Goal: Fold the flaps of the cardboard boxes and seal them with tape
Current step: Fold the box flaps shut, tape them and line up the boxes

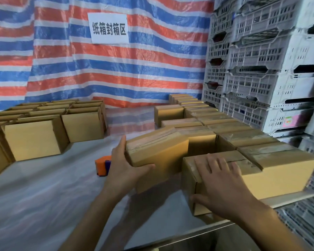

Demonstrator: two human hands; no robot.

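Right fingers (214,166) splayed on box (279,178) (seemingly taped).

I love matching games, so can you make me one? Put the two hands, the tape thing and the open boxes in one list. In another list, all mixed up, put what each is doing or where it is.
Things:
1. left hand
2. right hand
3. tape dispenser
4. open boxes

Matches:
A. orange, lying on the table
B. lies flat on a closed box
C. stand at the table's left side
D. grips a tilted box

Pairs: 1-D, 2-B, 3-A, 4-C
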